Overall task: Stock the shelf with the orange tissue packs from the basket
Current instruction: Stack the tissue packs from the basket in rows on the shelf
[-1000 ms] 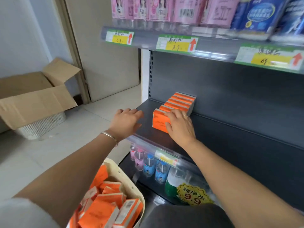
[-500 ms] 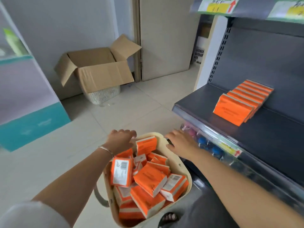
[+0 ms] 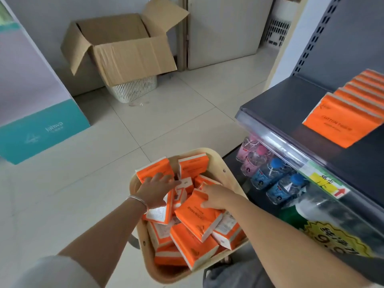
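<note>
One row of orange tissue packs [image 3: 342,119] stands on the shelf [image 3: 291,104]; the basket [image 3: 230,169] holds many more. The left hand [image 3: 154,191] lies flat-fingered on them, and the right hand [image 3: 216,197] seems to pinch the top pack [image 3: 197,217]. Most stocking remains, I judge.

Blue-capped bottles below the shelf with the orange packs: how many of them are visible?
2 blue-capped bottles. One lies right next to the pink-capped bottles; the other is to its right, nearer the camera. The clear shelf rail may hide more.
</note>
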The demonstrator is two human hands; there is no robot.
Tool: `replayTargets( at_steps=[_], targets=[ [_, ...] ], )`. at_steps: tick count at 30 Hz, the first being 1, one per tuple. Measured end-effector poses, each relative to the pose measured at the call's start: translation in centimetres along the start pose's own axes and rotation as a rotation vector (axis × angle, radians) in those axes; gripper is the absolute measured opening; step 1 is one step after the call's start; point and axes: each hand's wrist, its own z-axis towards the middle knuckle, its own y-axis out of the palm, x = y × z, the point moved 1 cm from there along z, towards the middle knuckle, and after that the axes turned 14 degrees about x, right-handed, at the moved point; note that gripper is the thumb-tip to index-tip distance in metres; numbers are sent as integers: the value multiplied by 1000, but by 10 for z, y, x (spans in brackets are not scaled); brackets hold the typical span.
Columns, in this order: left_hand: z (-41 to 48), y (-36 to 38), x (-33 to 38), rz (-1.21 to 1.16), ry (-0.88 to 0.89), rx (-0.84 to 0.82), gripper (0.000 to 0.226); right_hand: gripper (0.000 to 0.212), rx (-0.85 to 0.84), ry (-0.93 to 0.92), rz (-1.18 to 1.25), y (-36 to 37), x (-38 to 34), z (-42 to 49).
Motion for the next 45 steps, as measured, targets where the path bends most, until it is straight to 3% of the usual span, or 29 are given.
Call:
replayTargets(
  at_steps=[3, 5, 9, 14, 19, 21, 24, 28, 30, 32, 34, 36, 38, 40, 42, 45],
  targets=[
    [7, 6, 11, -17, -40, -46, 67, 59, -48, 58, 92, 7, -4, 4],
    [8, 11, 15, -71, -115, -91, 56, 80, -88, 104, 163, 14, -6, 6],
    [4, 17, 20, -147, -247, -11, 44, 105, -140, 184, 188, 22, -10, 8],
    [3, 16, 17, -250, -323, 45, 48, 82, -148, 322, 443, -5, 0, 13],
    [5, 17, 16, -308, -425, 35, 33, 46, -37, 613, 970, -27, 31, 2],
    [6, 15, 20, -306, -452, 40, 36, 43, 48, 611, 1076, -34, 35, -4],
    [12, 5, 28, -307, -432, 192, 46, 42, 118, 572, 1171, -40, 34, -9],
    [26, -22, 41, -694, -268, 261, 78, 45, 133, 521, 1308, -47, 29, -15],
    [31, -32, 43, -941, -297, 291, 73, 45, 134, 464, 1332, -51, 26, -19],
    [34, -36, 40, -944, -306, 377, 57, 59, 223, 390, 1171, -52, 24, -20],
    [31, -35, 37, -694, -255, 438, 52, 88, 392, 253, 701, -54, 26, -19],
    [27, -33, 38, -543, -184, 440, 51, 102, 457, 74, 244, -55, 21, -19],
    [23, -30, 43, -547, -141, 420, 48, 91, 493, -75, -15, -52, 12, -19],
    [20, -30, 49, -564, -163, 405, 48, 66, 511, -147, -148, -45, 6, -16],
    [20, -29, 46, -515, -232, 413, 50, 49, 544, -113, -215, -38, 3, -13],
    [14, -20, 29, -498, -444, 409, 54, 48, 602, -12, -248, -37, 9, -12]
  ],
)
